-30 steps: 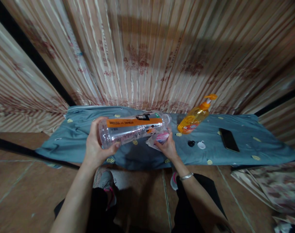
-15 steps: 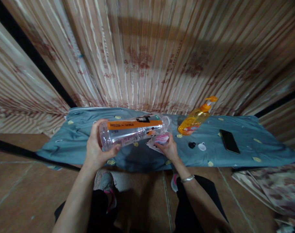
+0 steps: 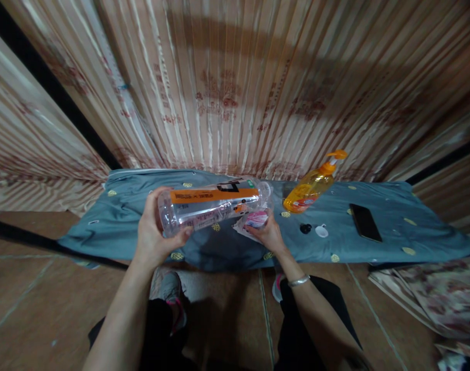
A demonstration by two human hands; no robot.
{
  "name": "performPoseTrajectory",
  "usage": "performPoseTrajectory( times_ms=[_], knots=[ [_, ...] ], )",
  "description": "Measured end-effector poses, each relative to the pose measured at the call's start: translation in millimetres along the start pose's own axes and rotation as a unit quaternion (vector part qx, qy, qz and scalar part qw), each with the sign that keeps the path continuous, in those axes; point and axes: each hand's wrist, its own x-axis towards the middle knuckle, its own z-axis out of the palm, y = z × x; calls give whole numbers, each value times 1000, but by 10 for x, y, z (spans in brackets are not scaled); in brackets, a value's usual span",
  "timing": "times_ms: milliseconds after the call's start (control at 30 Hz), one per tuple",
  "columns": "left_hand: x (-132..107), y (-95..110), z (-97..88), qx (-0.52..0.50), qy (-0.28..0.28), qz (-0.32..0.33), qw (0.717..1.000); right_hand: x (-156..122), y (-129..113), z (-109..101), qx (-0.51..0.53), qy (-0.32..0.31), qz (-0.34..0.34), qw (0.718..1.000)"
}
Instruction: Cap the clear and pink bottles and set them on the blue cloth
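Note:
A large clear plastic bottle [image 3: 215, 204] with an orange label lies nearly level in the air, its neck to the right. My left hand [image 3: 152, 226] is wrapped round its base, thumb along the near side. My right hand [image 3: 268, 233] pinches a crumpled pink-and-white plastic packet [image 3: 257, 220] just below the bottle's neck. Whether the right fingers also touch the bottle I cannot tell. The packet's contents are hidden.
A pump bottle [image 3: 310, 188] of orange liquid lies tilted on the blue-grey cloth [image 3: 227, 252]. Near it are a small black cap [image 3: 306, 228], a white cap [image 3: 321, 231] and a dark phone [image 3: 365, 222]. A striped curtain [image 3: 235, 93] hangs behind, with black poles [image 3: 65, 98] alongside.
Both hands keep their grips, and the bottle and packet stay almost in place. The view has shifted very slightly.

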Motion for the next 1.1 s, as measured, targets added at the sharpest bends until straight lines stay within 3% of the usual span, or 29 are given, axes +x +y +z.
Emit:
performPoseTrajectory(
  times_ms=[167,467,1100],
  knots=[
    [10,38,21,-3,2,0,1000,-14,38,-23,14,-35,-5,999],
    [4,33,20,1,3,11,1000,-20,46,25,-6,1,30,1000],
    [18,101,35,8,3,22,1000,-68,59,72,-25,11,7,1000]
  ],
)
